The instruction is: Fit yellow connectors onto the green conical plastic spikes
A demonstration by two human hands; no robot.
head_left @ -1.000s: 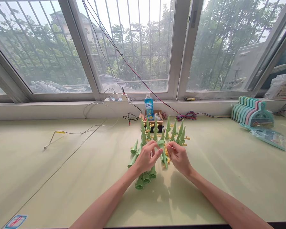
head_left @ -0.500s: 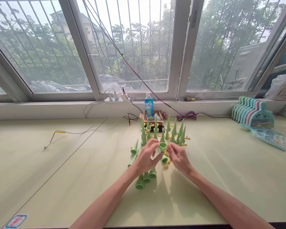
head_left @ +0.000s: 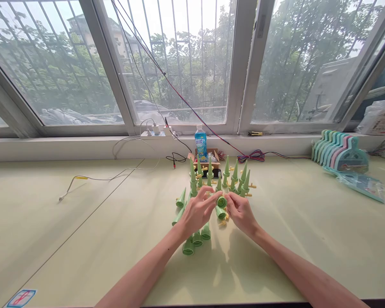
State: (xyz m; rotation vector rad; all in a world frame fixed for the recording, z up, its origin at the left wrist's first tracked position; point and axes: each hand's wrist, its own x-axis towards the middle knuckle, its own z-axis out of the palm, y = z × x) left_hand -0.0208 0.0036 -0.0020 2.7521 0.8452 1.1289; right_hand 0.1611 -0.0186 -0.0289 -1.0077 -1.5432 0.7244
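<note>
A green plant watering spike (head_left: 221, 202) is held between my hands, its open threaded end facing me. My left hand (head_left: 199, 210) has thumb and index finger at the spike's left side, the other fingers bent loosely. My right hand (head_left: 241, 211) is closed in a pinch at its right side; whatever small part lies under those fingertips is hidden. Just below lies another green spike (head_left: 220, 213), close to small yellow valves (head_left: 223, 223). More loose green spikes (head_left: 188, 247) lie beside and beneath my left forearm.
Behind my hands stand several upright green spikes (head_left: 226, 172) with yellow valves fitted. Farther back are a blue bottle (head_left: 200, 143), a cardboard box (head_left: 214, 156) and a dark phone-like object (head_left: 217, 173). A white cable (head_left: 99, 179) crosses the left; pastel fan-shaped items (head_left: 340, 152) stand right.
The held spike has tilted so its open end turns more toward me and slightly right and down. My left index finger has moved over its top; my right hand has barely moved.
</note>
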